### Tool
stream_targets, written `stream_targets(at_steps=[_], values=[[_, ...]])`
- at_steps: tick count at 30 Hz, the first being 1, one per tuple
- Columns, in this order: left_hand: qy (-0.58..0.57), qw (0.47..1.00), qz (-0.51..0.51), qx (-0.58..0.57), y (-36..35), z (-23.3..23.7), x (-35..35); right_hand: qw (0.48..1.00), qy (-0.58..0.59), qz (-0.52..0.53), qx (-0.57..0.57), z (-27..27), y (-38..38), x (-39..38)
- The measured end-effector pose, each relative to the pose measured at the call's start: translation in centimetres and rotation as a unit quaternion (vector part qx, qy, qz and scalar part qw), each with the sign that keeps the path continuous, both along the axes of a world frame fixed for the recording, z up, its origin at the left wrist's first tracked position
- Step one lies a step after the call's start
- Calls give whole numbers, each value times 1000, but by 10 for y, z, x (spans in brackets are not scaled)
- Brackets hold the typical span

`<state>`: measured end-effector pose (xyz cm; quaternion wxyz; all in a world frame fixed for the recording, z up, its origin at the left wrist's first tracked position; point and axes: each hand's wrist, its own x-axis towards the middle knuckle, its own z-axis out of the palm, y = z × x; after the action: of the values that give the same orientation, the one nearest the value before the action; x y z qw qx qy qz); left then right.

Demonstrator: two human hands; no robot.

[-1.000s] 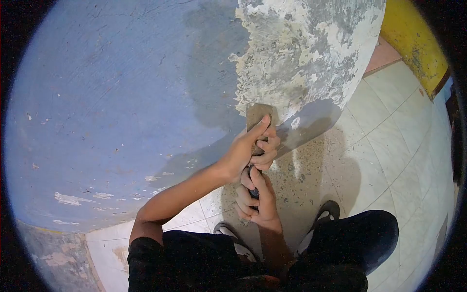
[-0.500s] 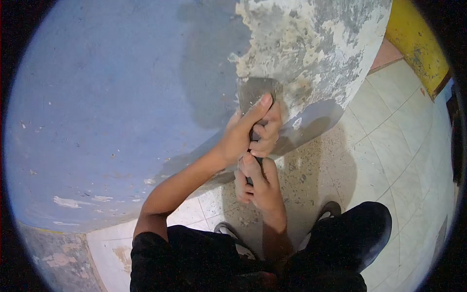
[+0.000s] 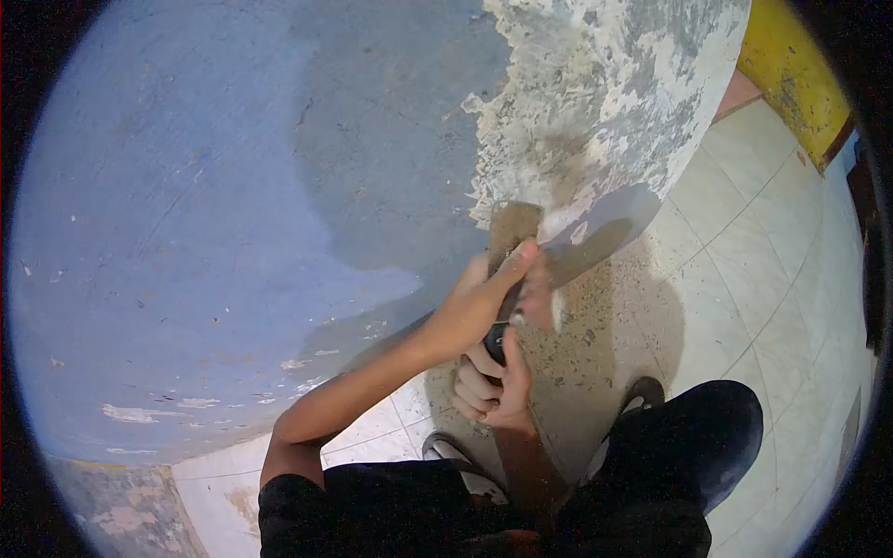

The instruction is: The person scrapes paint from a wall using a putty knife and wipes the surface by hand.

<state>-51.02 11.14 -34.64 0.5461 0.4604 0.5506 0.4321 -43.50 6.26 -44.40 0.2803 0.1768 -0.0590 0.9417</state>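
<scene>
A flat-bladed scraper [image 3: 514, 223] lies against the wall [image 3: 186, 186], its broad end at the ragged border between blue paint and the bared, patchy plaster [image 3: 595, 102]. Round the upper part of the tool, just below the blade's end, my left hand [image 3: 493, 293] is closed, thumb along the blade; its far fingers are smeared by motion. Lower down, my right hand [image 3: 493, 381] wraps the dark handle [image 3: 497, 342], whose rounded end shows above the fingers.
Paint flakes and dust litter the tiled floor [image 3: 595, 344] below the wall. My sandalled feet [image 3: 642, 395] and dark-clothed knee [image 3: 707, 437] are close underneath. A yellow wall section [image 3: 800, 74] stands at the upper right.
Both hands and the scraper have moved downward and slightly right in view, the blade now lower along the paint border. My left fingers have become blurred.
</scene>
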Motion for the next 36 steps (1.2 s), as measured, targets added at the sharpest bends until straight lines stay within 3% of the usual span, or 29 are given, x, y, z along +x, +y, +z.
stream_targets(at_steps=[1, 10, 17, 19, 28, 32, 36], values=[[-33, 998, -48, -21, -2, 3, -5, 1000, -6, 0, -22, 8, -5, -3], [-204, 974, -32, -91, -10, 19, 3, 992, -100, 1, -78, 45, -19, 5], [-222, 967, -52, -112, -10, 14, -4, 990, -105, 23, -88, 40, -19, 3], [-216, 966, -7, -141, -12, 19, -3, 992, -103, 23, -74, 41, -19, 1], [-223, 962, -6, -157, -8, 28, -4, 990, -99, 37, -93, 49, -18, 4], [-218, 967, -46, -125, 13, 35, 3, 990, -124, -5, -64, 58, 4, 8], [-176, 980, -86, -20, 39, 46, 17, 988, -139, -60, -18, 72, 32, 22]])
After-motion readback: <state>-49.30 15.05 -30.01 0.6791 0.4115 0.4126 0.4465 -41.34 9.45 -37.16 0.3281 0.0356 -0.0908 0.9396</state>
